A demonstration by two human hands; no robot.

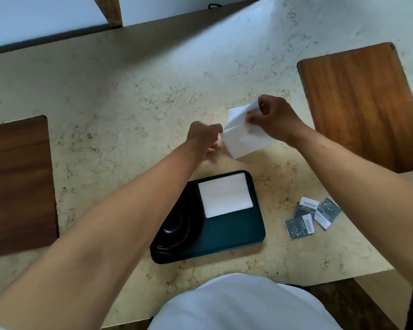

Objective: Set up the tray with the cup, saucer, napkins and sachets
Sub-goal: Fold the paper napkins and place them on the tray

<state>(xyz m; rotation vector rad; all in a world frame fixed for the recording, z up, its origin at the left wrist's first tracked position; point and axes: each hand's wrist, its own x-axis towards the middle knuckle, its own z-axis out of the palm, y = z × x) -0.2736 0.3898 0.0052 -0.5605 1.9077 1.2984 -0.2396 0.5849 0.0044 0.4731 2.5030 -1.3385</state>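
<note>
I pinch the second napkin (242,136) with both hands, left hand (204,136) and right hand (275,117), at twelve o'clock above the tray (236,234), folding it to match the first napkin (225,195); sachets (311,216) wait at three o'clock

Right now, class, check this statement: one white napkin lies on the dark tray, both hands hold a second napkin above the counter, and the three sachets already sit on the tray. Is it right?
Not quite. The three sachets are not on the tray; the head view shows them on the counter to its right. The rest stands: one napkin lies on the tray, and the left hand and right hand hold a second napkin above the counter.
</note>
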